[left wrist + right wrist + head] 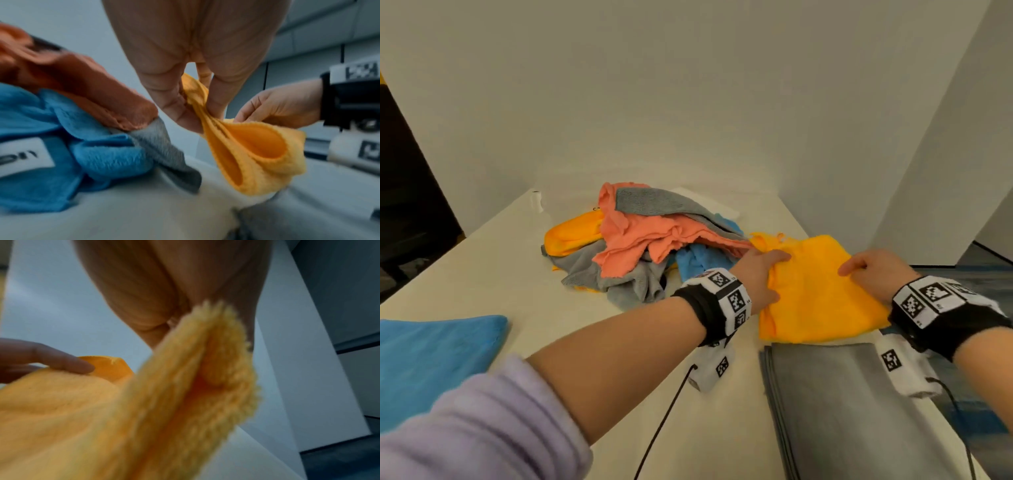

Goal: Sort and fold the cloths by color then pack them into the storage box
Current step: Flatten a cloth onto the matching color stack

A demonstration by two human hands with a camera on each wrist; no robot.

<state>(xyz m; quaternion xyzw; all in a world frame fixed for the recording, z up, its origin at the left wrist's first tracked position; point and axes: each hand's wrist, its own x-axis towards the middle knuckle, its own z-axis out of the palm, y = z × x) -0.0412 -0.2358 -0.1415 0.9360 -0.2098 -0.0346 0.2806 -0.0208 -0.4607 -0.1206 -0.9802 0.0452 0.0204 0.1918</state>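
Folding step: your left hand (763, 274) and right hand (873, 270) each pinch the yellow cloth (822, 294) between them; next, align edges, judged from layered corners

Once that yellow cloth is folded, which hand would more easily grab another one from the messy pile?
Probably the left hand. It grips the yellow cloth on the edge right beside the mixed pile, so its reach is short. The right hand pinches the far side and would have to cross over.
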